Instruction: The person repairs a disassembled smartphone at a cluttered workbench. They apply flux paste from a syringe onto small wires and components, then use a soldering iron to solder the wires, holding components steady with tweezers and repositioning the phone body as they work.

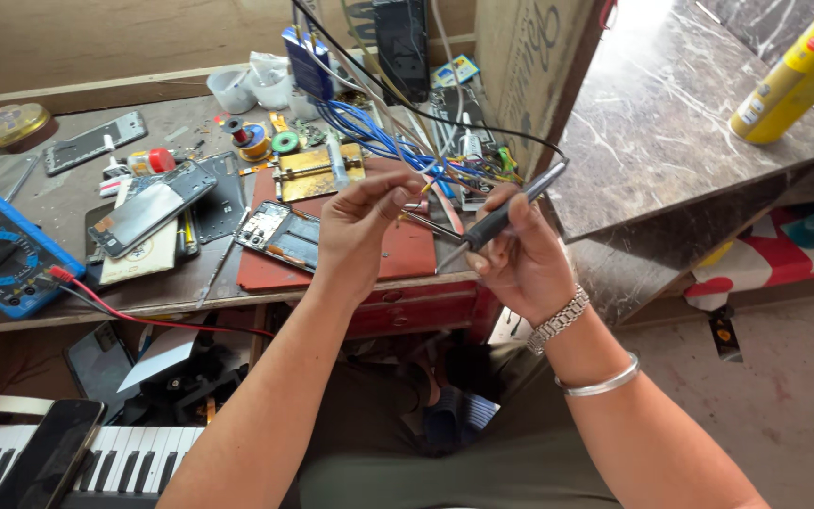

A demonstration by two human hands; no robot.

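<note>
right hand (520, 259) grips the soldering iron (501, 217) (tip pointing left); left hand (360, 221) pinches tweezers (431, 226) beside it.

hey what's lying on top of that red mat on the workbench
On the red mat lie an opened phone and a brass-coloured holder. The left hand covers the mat's middle, so anything there is hidden.

Matt black plastic soldering iron (501, 219), glossy marble counter (671, 123).

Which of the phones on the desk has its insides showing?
The opened phone on the red mat, right beside the left hand. The others lie farther left, closed or showing plain faces.
</note>
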